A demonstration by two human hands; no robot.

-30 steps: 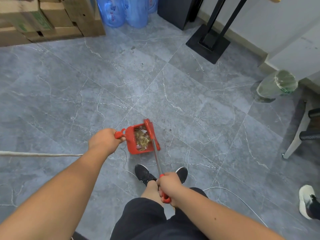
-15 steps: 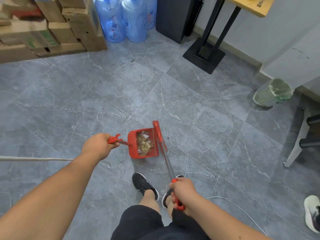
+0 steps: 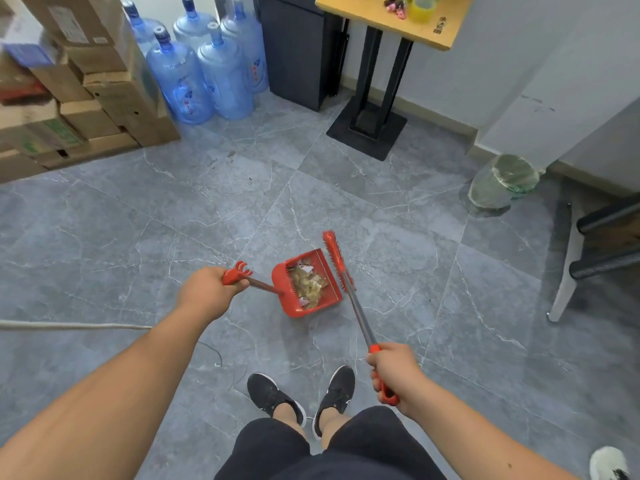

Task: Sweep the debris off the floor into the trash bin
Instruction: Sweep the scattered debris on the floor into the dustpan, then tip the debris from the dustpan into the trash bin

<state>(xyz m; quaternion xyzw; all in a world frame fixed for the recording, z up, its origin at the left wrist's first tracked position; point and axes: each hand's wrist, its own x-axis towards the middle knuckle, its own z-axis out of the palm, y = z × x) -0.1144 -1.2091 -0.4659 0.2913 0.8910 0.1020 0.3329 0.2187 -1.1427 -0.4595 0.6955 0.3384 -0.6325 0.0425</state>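
A red dustpan (image 3: 330,271) hangs just above the grey tiled floor (image 3: 173,237), holding yellowish and white debris (image 3: 308,284). My left hand (image 3: 207,292) grips the red end of its handle. My right hand (image 3: 394,374) is closed around the red grip of a broom (image 3: 349,292) with a metal shaft. The broom's red head lies along the dustpan's right edge. A trash bin (image 3: 498,183) lined with a clear bag stands at the right, by the wall, well apart from the dustpan.
Cardboard boxes (image 3: 69,91) and blue water jugs (image 3: 204,71) stand at the back left. A dark cabinet (image 3: 298,50) and a table's black base (image 3: 367,129) are behind. A chair leg (image 3: 564,285) is at right. A white cord (image 3: 69,326) crosses the floor at left.
The dustpan with its debris has risen off the floor and shifted right, and the broom with it. My view has tilted up, showing the jugs and the table.
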